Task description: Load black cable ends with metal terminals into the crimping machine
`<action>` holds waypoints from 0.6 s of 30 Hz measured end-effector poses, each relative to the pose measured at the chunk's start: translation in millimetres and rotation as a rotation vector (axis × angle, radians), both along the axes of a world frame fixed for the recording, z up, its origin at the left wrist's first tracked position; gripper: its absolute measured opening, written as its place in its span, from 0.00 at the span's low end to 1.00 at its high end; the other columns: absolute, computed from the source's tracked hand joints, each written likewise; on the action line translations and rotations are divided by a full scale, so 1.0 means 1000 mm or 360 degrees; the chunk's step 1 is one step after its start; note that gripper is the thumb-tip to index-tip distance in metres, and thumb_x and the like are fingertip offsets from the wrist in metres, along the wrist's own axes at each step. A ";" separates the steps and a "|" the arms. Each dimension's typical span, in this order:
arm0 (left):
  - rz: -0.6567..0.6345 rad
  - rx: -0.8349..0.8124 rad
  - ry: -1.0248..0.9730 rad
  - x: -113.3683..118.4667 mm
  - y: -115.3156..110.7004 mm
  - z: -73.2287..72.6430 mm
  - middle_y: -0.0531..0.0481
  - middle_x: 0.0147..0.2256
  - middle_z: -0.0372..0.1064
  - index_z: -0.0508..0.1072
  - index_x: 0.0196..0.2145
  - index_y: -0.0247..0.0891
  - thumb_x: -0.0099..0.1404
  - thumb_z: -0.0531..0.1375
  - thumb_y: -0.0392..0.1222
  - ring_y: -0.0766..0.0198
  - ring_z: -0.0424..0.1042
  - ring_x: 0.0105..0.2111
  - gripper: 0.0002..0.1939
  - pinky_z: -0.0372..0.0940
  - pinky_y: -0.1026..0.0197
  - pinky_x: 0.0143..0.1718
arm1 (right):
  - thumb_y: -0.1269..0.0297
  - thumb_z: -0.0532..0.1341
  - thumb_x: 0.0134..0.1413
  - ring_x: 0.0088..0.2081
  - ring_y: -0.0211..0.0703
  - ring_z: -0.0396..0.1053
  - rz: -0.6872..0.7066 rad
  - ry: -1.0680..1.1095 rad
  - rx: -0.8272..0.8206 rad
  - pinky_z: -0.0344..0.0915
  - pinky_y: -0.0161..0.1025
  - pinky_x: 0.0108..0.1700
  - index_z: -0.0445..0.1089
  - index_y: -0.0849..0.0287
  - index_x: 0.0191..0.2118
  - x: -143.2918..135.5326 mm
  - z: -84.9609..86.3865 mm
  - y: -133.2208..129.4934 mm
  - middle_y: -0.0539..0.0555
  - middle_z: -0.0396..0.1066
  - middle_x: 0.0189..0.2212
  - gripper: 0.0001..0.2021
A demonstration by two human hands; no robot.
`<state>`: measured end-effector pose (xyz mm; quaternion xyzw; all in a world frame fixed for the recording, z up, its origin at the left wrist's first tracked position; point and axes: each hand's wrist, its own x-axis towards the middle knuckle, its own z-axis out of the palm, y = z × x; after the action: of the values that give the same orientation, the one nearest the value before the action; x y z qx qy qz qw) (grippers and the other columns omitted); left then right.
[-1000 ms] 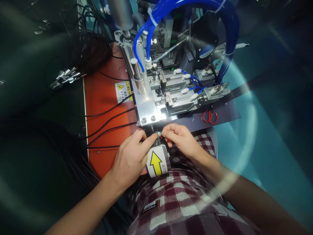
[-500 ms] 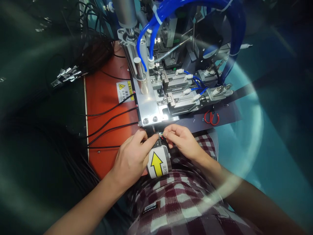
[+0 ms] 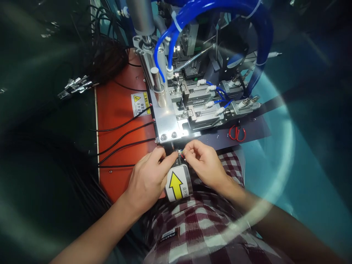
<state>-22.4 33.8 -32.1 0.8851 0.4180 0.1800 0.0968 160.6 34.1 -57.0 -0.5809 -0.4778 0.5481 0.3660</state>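
Just below the machine's metal front plate [image 3: 167,121], several tiny coloured wires [image 3: 180,152] show between my two hands. My left hand [image 3: 147,178] is closed, its thumb and forefinger pressed together at the left end of the wires. From the right, my right hand [image 3: 205,161] pinches at the other end of them with fingertips together. What lies exactly between the fingertips is too small to make out. Under the wires is a dark fixture, and nearer to me a white label [image 3: 177,183] with a yellow arrow.
Red-handled scissors [image 3: 237,134] lie right of the machine. Black cables [image 3: 123,146] cross the orange base [image 3: 115,110] at left, with a bundle of metal-ended connectors [image 3: 77,87] beyond. Thick blue hoses [image 3: 265,33] arch over the metal cylinders.
My right hand has turned slightly, its fingers more curled, and more of the coloured wires shows. My left hand has stayed nearly in place.
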 end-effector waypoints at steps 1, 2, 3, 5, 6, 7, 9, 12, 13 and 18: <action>-0.0003 -0.0002 -0.0001 0.000 0.000 0.000 0.47 0.30 0.63 0.73 0.47 0.32 0.67 0.50 0.34 0.64 0.65 0.27 0.15 0.65 0.63 0.25 | 0.63 0.59 0.53 0.23 0.36 0.58 0.0003 0.0016 -0.0027 0.55 0.35 0.27 0.65 0.57 0.27 0.000 0.000 0.000 0.46 0.61 0.20 0.06; -0.0004 -0.0001 -0.0005 0.000 0.000 0.001 0.47 0.30 0.63 0.73 0.47 0.32 0.67 0.51 0.34 0.63 0.65 0.27 0.15 0.65 0.63 0.25 | 0.64 0.59 0.52 0.22 0.36 0.57 0.0029 0.0085 -0.0109 0.55 0.35 0.26 0.65 0.57 0.27 -0.001 0.001 0.001 0.46 0.60 0.19 0.06; -0.0004 -0.0001 -0.0007 0.000 0.000 0.001 0.47 0.30 0.63 0.73 0.47 0.32 0.67 0.51 0.34 0.63 0.65 0.26 0.15 0.65 0.63 0.25 | 0.63 0.58 0.52 0.21 0.36 0.57 0.0062 0.0172 -0.0207 0.54 0.35 0.25 0.64 0.57 0.26 -0.001 0.001 0.001 0.45 0.59 0.18 0.07; -0.0002 -0.0004 -0.0008 0.001 -0.001 0.001 0.47 0.30 0.63 0.73 0.47 0.31 0.67 0.51 0.33 0.63 0.66 0.27 0.15 0.65 0.63 0.25 | 0.63 0.57 0.53 0.20 0.36 0.57 0.0083 0.0197 -0.0260 0.54 0.36 0.25 0.64 0.57 0.26 -0.002 0.003 0.001 0.45 0.59 0.17 0.07; 0.0000 -0.0006 -0.0006 0.001 -0.001 0.001 0.47 0.30 0.63 0.74 0.46 0.31 0.67 0.51 0.33 0.63 0.66 0.27 0.15 0.65 0.63 0.26 | 0.64 0.57 0.53 0.21 0.37 0.58 0.0064 0.0088 -0.0170 0.55 0.36 0.26 0.64 0.57 0.26 -0.002 0.004 0.000 0.46 0.60 0.18 0.07; 0.0004 -0.0004 -0.0005 0.001 -0.001 0.001 0.46 0.30 0.63 0.74 0.46 0.31 0.67 0.50 0.33 0.63 0.66 0.27 0.15 0.65 0.63 0.26 | 0.64 0.58 0.53 0.23 0.37 0.59 0.0028 -0.0067 -0.0034 0.55 0.36 0.28 0.65 0.57 0.27 -0.002 0.005 -0.001 0.47 0.62 0.20 0.06; 0.0011 -0.0001 0.0001 0.001 -0.001 0.001 0.46 0.30 0.64 0.74 0.46 0.31 0.67 0.50 0.33 0.63 0.66 0.27 0.16 0.65 0.63 0.26 | 0.65 0.58 0.52 0.26 0.38 0.60 -0.0021 -0.0270 0.0150 0.56 0.37 0.30 0.65 0.56 0.28 -0.002 0.006 -0.001 0.48 0.64 0.23 0.04; 0.0008 -0.0001 0.0005 0.001 0.000 0.001 0.46 0.30 0.63 0.74 0.46 0.31 0.67 0.49 0.33 0.63 0.66 0.27 0.16 0.64 0.63 0.26 | 0.64 0.57 0.53 0.22 0.37 0.59 0.0070 0.0042 -0.0127 0.55 0.36 0.27 0.64 0.57 0.27 -0.001 0.004 0.002 0.47 0.62 0.19 0.06; 0.0006 -0.0002 0.0005 0.001 0.000 0.001 0.46 0.30 0.63 0.74 0.46 0.31 0.67 0.49 0.33 0.63 0.66 0.27 0.16 0.64 0.62 0.26 | 0.64 0.56 0.52 0.20 0.37 0.58 0.0116 0.0185 -0.0262 0.54 0.36 0.26 0.64 0.58 0.26 -0.001 0.003 0.004 0.46 0.61 0.17 0.07; -0.0002 0.0018 0.0000 0.002 0.001 0.000 0.45 0.30 0.63 0.74 0.46 0.30 0.67 0.49 0.33 0.61 0.66 0.27 0.17 0.64 0.62 0.26 | 0.65 0.57 0.53 0.24 0.38 0.60 0.0054 -0.0230 0.0065 0.55 0.36 0.29 0.65 0.57 0.27 -0.002 0.007 0.001 0.48 0.64 0.21 0.05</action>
<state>-20.8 34.7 -31.9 0.8859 0.4166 0.1824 0.0921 158.9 35.2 -50.0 -0.6030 -0.5239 0.5011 0.3329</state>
